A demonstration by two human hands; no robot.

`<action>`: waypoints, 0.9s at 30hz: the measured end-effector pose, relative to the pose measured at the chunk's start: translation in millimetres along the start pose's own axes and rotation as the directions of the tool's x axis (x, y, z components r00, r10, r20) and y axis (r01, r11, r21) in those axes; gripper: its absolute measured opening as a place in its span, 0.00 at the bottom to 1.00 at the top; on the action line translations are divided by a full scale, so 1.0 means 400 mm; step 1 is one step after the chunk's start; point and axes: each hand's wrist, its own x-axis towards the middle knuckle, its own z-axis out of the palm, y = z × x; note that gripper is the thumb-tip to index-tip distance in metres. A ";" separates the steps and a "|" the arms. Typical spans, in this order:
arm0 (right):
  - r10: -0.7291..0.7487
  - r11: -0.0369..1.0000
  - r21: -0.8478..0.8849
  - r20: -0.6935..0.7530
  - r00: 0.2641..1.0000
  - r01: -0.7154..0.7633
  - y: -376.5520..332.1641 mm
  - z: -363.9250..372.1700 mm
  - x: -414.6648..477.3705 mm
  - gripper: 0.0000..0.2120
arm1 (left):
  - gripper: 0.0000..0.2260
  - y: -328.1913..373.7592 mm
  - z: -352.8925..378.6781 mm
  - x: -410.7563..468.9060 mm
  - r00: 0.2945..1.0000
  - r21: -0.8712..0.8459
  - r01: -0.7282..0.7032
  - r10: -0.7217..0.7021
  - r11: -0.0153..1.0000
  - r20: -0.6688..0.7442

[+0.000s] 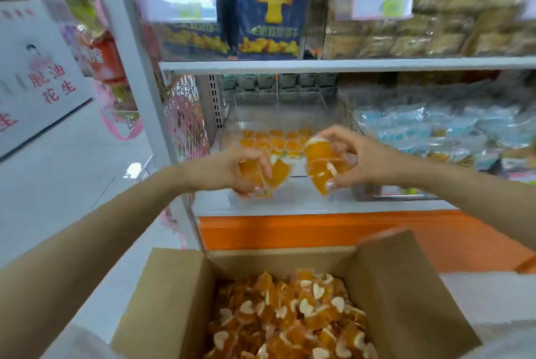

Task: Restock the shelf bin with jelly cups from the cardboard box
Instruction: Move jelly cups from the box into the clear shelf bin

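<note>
An open cardboard box [174, 295] at the bottom holds several orange jelly cups [293, 318] with white heart shapes. Above it, on the lower shelf, stands a clear plastic bin [278, 109] with a layer of orange jelly cups [275, 139] at its back. My left hand [229, 168] grips a few jelly cups [261, 174] just over the bin's front edge. My right hand [359, 158] grips a stack of jelly cups [322, 164] beside it, also over the bin's front.
Left of the bin rises a white shelf post [139, 74]. Blue snack bags [269, 10] fill the upper shelf, with light blue packets [435, 126] right of the bin. An orange base panel [290, 231] runs under the shelf. White cartons [34, 74] stand at far left.
</note>
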 end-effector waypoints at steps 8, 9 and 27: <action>0.093 0.989 -0.094 -0.228 0.969 -0.117 0.044 0.003 0.256 0.29 | 0.13 -0.080 -0.052 0.216 0.958 0.055 0.271 -0.275 0.961 0.085; 0.125 0.970 -0.177 -0.227 0.966 -0.167 0.068 0.020 0.281 0.32 | 0.12 -0.097 -0.040 0.230 0.944 0.086 0.302 -0.310 0.949 0.111; 0.449 0.825 -0.415 0.069 0.891 -0.384 0.222 0.064 0.429 0.32 | 0.10 -0.170 -0.036 0.249 0.946 0.454 0.179 -0.027 0.873 -0.323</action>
